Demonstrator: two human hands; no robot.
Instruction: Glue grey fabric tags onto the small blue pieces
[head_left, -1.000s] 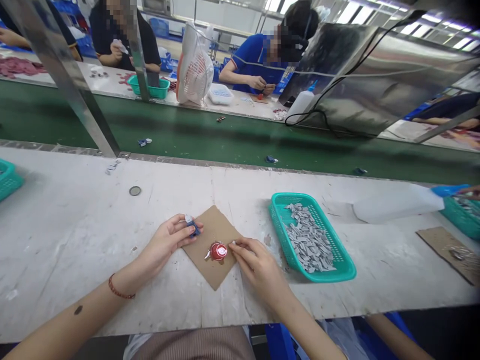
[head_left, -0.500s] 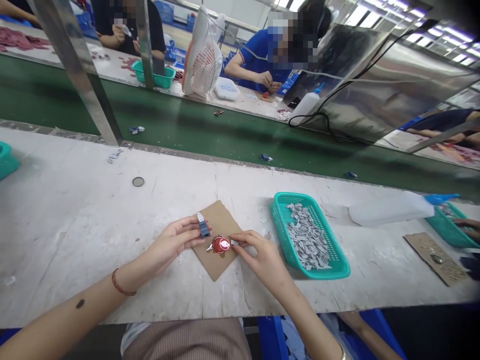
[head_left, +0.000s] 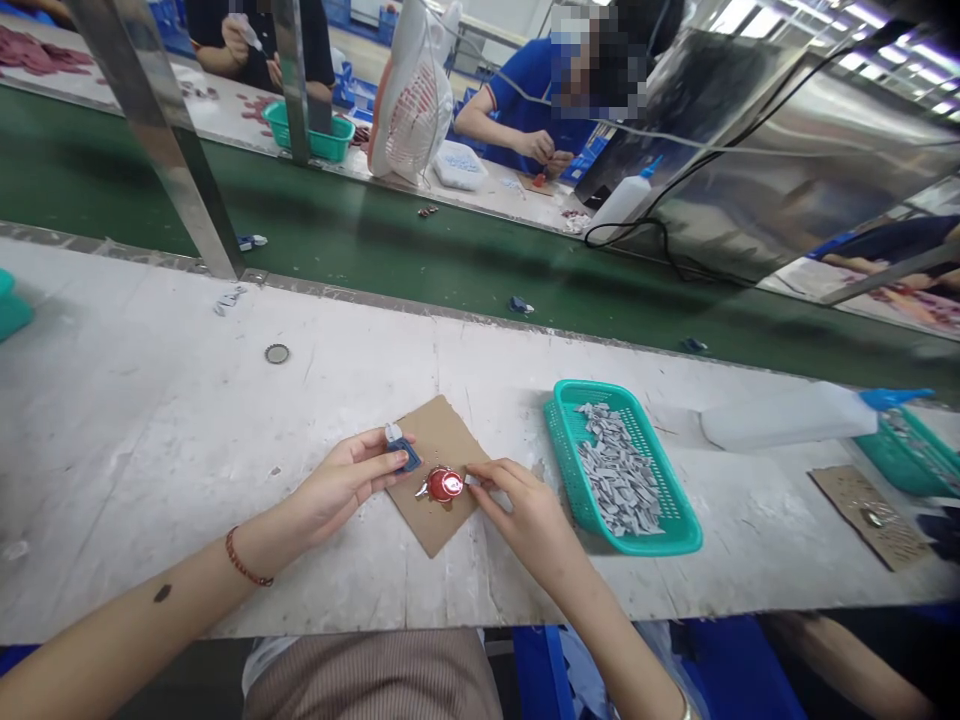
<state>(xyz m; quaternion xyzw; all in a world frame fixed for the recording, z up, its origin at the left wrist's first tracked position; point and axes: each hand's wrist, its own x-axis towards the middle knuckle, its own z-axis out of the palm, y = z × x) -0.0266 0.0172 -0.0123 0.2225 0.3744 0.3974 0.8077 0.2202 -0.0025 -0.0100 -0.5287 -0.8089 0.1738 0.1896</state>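
Between the fingers of my left hand [head_left: 352,475] is a small dark blue piece [head_left: 406,456] with a pale top, held above the left edge of a brown cardboard square [head_left: 435,527]. A shiny red blob [head_left: 444,484] lies on the cardboard, with a small silvery bit at its left. My right hand [head_left: 514,495] pinches a small grey piece [head_left: 471,480] just right of the red blob. To the right of that hand stands a green basket [head_left: 679,540] holding many small grey pieces [head_left: 619,475].
A white bottle with a blue tip [head_left: 787,415] lies at the right, near another cardboard piece [head_left: 855,510] and a green basket [head_left: 915,450]. A metal post [head_left: 161,140] rises at the left. Blue pieces lie on the green belt [head_left: 360,240]; people sit beyond it.
The blue piece in my left hand has tilted. My right hand has barely moved. Pieces on the belt have shifted left, and the neighbour's hand has left the far right basket.
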